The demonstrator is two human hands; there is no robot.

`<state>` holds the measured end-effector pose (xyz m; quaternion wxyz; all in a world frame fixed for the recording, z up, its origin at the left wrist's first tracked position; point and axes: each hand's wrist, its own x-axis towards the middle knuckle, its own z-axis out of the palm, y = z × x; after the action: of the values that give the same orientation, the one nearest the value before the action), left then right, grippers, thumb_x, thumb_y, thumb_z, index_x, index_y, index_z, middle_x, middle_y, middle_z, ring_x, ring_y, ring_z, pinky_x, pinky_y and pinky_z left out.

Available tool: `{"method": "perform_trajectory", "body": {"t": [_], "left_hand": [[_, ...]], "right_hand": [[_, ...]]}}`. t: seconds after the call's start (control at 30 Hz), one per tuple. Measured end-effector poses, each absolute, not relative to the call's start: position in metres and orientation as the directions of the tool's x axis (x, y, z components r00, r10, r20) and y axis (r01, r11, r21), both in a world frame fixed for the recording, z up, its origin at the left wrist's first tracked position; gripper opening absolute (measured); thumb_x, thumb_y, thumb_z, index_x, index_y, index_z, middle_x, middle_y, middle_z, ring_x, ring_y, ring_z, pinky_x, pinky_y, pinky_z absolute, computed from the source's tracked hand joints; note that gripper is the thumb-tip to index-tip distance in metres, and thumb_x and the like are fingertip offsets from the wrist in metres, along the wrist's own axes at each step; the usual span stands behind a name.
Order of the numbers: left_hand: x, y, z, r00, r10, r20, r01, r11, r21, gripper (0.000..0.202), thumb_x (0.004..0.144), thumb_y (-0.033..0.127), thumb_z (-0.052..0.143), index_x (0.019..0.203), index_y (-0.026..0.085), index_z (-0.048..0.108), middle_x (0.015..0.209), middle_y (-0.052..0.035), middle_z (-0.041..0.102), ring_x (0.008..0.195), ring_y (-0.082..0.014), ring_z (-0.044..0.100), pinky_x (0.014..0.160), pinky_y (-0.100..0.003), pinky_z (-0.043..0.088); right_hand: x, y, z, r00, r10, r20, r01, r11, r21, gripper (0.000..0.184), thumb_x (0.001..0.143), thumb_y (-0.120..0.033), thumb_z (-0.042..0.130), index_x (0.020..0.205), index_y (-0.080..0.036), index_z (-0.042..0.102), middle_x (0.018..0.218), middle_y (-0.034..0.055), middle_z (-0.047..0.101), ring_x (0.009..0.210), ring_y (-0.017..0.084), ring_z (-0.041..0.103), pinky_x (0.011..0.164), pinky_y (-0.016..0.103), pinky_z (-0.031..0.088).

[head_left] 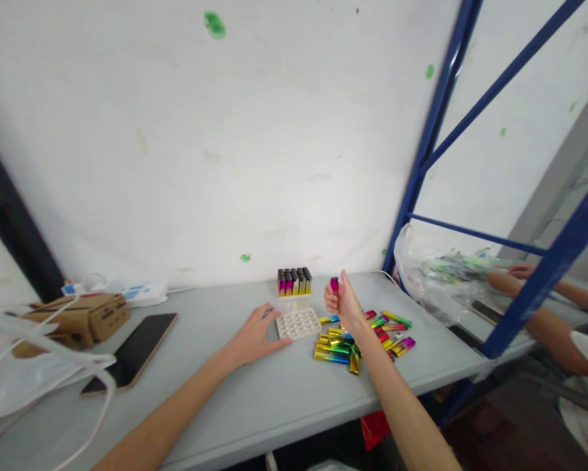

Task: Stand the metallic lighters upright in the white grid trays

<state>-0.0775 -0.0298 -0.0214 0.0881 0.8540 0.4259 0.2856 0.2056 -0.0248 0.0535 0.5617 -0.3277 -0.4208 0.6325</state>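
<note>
Spread around the left end of a white tray with rows of holes [298,324], my left hand [260,337] has its thumb and fingers apart; I cannot tell how firmly they touch it. My right hand [343,302] is raised above the table with its thumb up, closed on a shiny purple lighter [334,284]. Below and around that wrist lies a loose pile of metallic lighters [337,340] in gold, green, red, blue and purple. Behind the white tray stands a block of upright lighters [294,283] with black tops, purple and gold in front.
At left, a black phone [135,350] lies near a cardboard box [90,317], a power strip [139,294] and white cables. Blue rack posts [424,144] rise at right. Beyond them are a clear plastic bag [421,268] and another person's arms [539,314].
</note>
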Motion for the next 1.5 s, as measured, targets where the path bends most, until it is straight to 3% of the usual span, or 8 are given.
{"method": "perform_trajectory", "body": {"t": [0.1, 0.23, 0.53, 0.7, 0.83, 0.97, 1.13, 1.5], "left_hand": [[-0.076, -0.034, -0.022, 0.480, 0.778, 0.406, 0.681, -0.622, 0.388, 0.072, 0.088, 0.072, 0.072, 0.139, 0.023, 0.064, 0.150, -0.0158, 0.058, 0.141, -0.0378, 0.055, 0.123, -0.055, 0.044], [-0.076, -0.034, -0.027, 0.468, 0.780, 0.416, 0.699, -0.614, 0.366, 0.071, 0.090, 0.072, 0.070, 0.141, 0.023, 0.063, 0.156, -0.0178, 0.053, 0.147, -0.0391, 0.049, 0.126, -0.059, 0.037], [-0.077, -0.032, -0.031, 0.455, 0.795, 0.402, 0.724, -0.593, 0.352, 0.076, 0.087, 0.077, 0.071, 0.137, 0.020, 0.061, 0.160, -0.0203, 0.050, 0.155, -0.0405, 0.041, 0.131, -0.063, 0.027], [-0.075, -0.029, -0.027, 0.433, 0.828, 0.355, 0.683, -0.559, 0.470, 0.069, 0.078, 0.073, 0.082, 0.124, 0.023, 0.066, 0.159, -0.0149, 0.054, 0.151, -0.0367, 0.047, 0.129, -0.055, 0.036], [-0.072, -0.030, -0.021, 0.430, 0.836, 0.340, 0.655, -0.548, 0.521, 0.070, 0.071, 0.067, 0.090, 0.121, 0.022, 0.069, 0.156, -0.0148, 0.057, 0.149, -0.0375, 0.049, 0.127, -0.054, 0.039], [-0.071, -0.033, -0.018, 0.438, 0.840, 0.321, 0.659, -0.543, 0.522, 0.070, 0.071, 0.066, 0.091, 0.121, 0.021, 0.068, 0.153, -0.0165, 0.059, 0.147, -0.0387, 0.051, 0.127, -0.056, 0.036], [-0.071, -0.031, -0.019, 0.439, 0.841, 0.318, 0.645, -0.541, 0.540, 0.072, 0.068, 0.066, 0.093, 0.120, 0.023, 0.069, 0.149, -0.0147, 0.063, 0.142, -0.0390, 0.056, 0.126, -0.056, 0.038], [-0.075, -0.028, -0.024, 0.419, 0.851, 0.318, 0.618, -0.524, 0.587, 0.070, 0.063, 0.065, 0.096, 0.114, 0.024, 0.072, 0.143, -0.0116, 0.066, 0.137, -0.0370, 0.060, 0.120, -0.051, 0.045]], "right_hand": [[0.207, -0.023, 0.048, -0.059, 0.998, -0.027, -0.396, -0.048, -0.917, 0.056, 0.098, -0.063, 0.046, 0.060, -0.026, 0.028, 0.050, -0.0117, 0.015, 0.044, 0.007, 0.004, 0.037, 0.020, 0.007], [0.210, -0.025, 0.040, 0.040, 0.996, -0.078, -0.328, -0.061, -0.943, 0.046, 0.097, -0.049, 0.041, 0.060, -0.027, 0.025, 0.048, -0.0118, 0.014, 0.044, 0.007, 0.001, 0.037, 0.019, 0.005], [0.211, -0.027, 0.041, 0.003, 0.998, -0.058, -0.258, -0.055, -0.964, 0.049, 0.092, -0.059, 0.044, 0.060, -0.027, 0.025, 0.048, -0.0105, 0.015, 0.043, 0.008, 0.005, 0.038, 0.021, 0.007], [0.209, -0.025, 0.036, 0.100, 0.995, -0.006, -0.165, 0.011, -0.986, 0.051, 0.093, -0.067, 0.044, 0.062, -0.027, 0.032, 0.048, -0.0097, 0.018, 0.042, 0.009, 0.010, 0.038, 0.023, 0.011], [0.197, -0.022, 0.031, -0.013, 0.995, 0.095, -0.075, 0.094, -0.993, 0.062, 0.087, -0.085, 0.052, 0.079, -0.024, 0.058, 0.054, -0.0074, 0.032, 0.044, 0.012, 0.029, 0.043, 0.025, 0.029], [0.184, -0.027, 0.027, -0.149, 0.952, 0.267, 0.107, 0.284, -0.953, 0.055, 0.091, -0.076, 0.060, 0.106, -0.024, 0.066, 0.075, 0.0010, 0.062, 0.075, 0.021, 0.061, 0.074, 0.034, 0.054], [0.170, -0.029, 0.032, -0.372, 0.872, 0.318, 0.263, 0.428, -0.865, 0.038, 0.097, -0.058, 0.065, 0.111, -0.023, 0.065, 0.096, 0.0050, 0.077, 0.094, 0.025, 0.072, 0.093, 0.039, 0.055], [0.151, -0.005, 0.005, -0.519, 0.775, 0.360, 0.480, 0.613, -0.628, 0.025, 0.106, -0.038, 0.061, 0.126, -0.024, 0.064, 0.111, 0.0091, 0.080, 0.103, 0.026, 0.075, 0.094, 0.039, 0.055]]}}
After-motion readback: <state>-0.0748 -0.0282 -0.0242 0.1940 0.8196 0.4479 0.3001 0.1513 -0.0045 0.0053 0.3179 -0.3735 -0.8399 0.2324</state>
